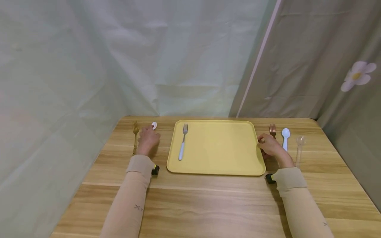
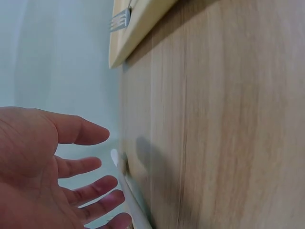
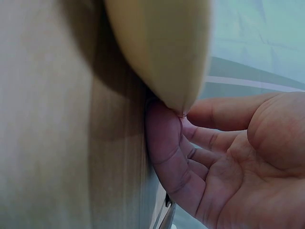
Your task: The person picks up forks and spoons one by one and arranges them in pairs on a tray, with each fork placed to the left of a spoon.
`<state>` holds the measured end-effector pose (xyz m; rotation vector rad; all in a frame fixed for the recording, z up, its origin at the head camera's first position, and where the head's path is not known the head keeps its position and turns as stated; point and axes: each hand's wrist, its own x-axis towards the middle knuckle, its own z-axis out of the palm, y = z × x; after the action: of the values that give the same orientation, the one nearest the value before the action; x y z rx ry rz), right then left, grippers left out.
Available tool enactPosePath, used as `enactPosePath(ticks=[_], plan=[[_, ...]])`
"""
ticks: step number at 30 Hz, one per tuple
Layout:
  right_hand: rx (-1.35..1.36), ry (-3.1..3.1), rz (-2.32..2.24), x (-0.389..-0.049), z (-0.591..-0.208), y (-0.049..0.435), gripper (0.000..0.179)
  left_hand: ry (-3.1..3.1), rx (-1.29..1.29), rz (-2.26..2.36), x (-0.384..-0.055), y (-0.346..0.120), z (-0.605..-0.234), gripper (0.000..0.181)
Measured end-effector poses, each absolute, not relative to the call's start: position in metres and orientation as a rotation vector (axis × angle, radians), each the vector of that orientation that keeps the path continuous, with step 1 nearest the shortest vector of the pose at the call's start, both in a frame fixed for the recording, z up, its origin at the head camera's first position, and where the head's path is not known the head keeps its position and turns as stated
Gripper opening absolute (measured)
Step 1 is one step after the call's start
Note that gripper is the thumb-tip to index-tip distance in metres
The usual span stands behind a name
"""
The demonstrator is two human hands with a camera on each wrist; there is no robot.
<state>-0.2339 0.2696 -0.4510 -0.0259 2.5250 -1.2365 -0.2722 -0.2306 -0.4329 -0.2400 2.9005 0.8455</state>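
R hand (image 1: 269, 145) on yel. tray (image 1: 221, 148) rim, "X" (image 1: 137, 207) on L sleeve (image 1: 126, 200)

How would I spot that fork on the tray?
On the wooden table, find the yellow tray. Near its left end lies the fork. Silver tines and a pale-blue handle set it apart from the gold fork and copper-coloured fork.
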Motion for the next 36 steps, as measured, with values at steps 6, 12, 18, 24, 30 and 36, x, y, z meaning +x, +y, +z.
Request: enactPosePath(ticks=[6,12,18,24,30,36], plan=[[-0.026,2.527,-1.226,-0.235,-0.452,0.269,0.030,2.915,-0.236,0.842,-0.275,-0.236,-0.435,0.062],[-0.030,2.534,-1.222,-0.235,-0.452,0.270,0.030,2.920,-0.251,0.848,-0.277,-0.238,-0.437,0.063],[-0.028,2.527,-1.249,-0.235,-0.453,0.269,0.030,2.936,-0.273,0.859,-0.276,-0.241,-0.439,0.060],[-0.026,2.519,-1.268,-0.235,-0.453,0.268,0.030,2.957,-0.242,0.841,-0.277,-0.243,-0.442,0.057],[-0.022,2.518,-1.267,-0.235,-0.452,0.269,0.030,2.968,-0.239,0.854,-0.279,-0.244,-0.444,0.056],[-0.007,2.507,-1.270,-0.234,-0.452,0.269,0.029,2.994,-0.239,0.816,-0.279,-0.242,-0.447,0.054]])
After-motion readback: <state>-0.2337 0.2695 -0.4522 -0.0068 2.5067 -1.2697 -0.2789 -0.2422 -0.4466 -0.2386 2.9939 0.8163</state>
